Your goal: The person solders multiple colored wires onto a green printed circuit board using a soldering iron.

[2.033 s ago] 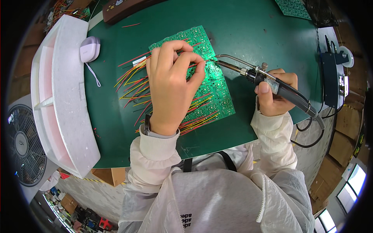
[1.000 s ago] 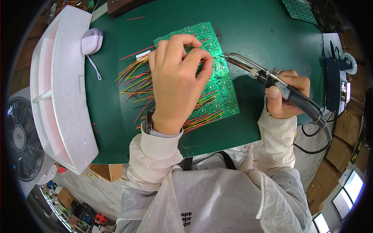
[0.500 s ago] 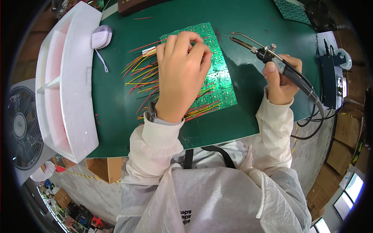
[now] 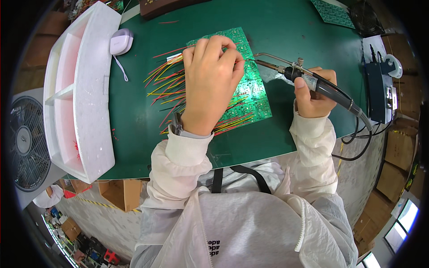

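Note:
A green circuit board panel (image 4: pixel 254 96) lies on the green table mat, with several thin red, yellow and black wires (image 4: pixel 167 85) along its left side and lower part. Over the board, my left hand (image 4: pixel 208 82) is closed in a pinch on a thin red wire, mostly hidden by the fingers. My right hand (image 4: pixel 315 100) grips a soldering iron (image 4: pixel 328 90) that has a thin curved metal tube along its top. The iron's tip points left and is right beside my left fingertips; whether it touches the wire or board cannot be made out.
A white foam tray (image 4: pixel 96 98) with compartments stands at the left, a lilac case (image 4: pixel 121 42) beside it. Another green board (image 4: pixel 333 14) lies far right. A dark box-shaped unit (image 4: pixel 377 91) with a solder reel is at the right edge; a black cable (image 4: pixel 368 145) hangs from the iron.
My right hand has moved the soldering iron left, bringing its tip up to my left fingertips. My left hand keeps its pinch over the board. The whole view has shifted slightly.

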The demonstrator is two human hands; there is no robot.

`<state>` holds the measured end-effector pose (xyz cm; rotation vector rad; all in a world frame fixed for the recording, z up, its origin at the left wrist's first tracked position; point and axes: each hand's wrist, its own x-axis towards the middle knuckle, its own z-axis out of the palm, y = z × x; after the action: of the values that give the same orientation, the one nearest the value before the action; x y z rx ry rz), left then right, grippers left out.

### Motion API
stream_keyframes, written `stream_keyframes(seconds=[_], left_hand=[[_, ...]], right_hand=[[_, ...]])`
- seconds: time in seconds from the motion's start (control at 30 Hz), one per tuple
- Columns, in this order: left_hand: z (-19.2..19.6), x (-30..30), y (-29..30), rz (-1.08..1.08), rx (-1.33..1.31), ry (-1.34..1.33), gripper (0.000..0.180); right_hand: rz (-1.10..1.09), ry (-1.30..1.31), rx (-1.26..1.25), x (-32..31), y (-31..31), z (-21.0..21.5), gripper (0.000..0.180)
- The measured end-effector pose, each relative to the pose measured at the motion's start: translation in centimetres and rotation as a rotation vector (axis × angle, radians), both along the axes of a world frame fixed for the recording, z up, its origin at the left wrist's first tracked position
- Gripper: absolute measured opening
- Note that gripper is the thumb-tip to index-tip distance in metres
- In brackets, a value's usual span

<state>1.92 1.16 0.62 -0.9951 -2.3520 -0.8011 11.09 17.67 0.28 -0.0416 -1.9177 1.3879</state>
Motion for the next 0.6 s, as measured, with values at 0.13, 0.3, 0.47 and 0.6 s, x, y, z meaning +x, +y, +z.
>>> stream_keyframes(seconds=[0.13, 0.3, 0.47, 0.6], left_hand=[[0.08, 0.02, -0.06, 0.013, -0.006, 0.003, 0.01], [-0.02, -0.1, 0.11, 0.004, 0.052, 0.04, 0.013], [-0.08, 0.01, -0.06, 0.021, -0.007, -0.012, 0.011], [0.0, 0.03, -0.1, 0.022, -0.008, -0.013, 0.01]], right_hand=[[0.002, -0.017, -0.009, -0.01, -0.02, 0.03, 0.026], [-0.005, -0.035, -0.028, 0.03, -0.1, 0.08, 0.026], [-0.005, -0.045, -0.025, -0.04, 0.01, -0.08, 0.026], [0.001, -0.036, -0.015, -0.08, 0.13, -0.14, 0.026]])
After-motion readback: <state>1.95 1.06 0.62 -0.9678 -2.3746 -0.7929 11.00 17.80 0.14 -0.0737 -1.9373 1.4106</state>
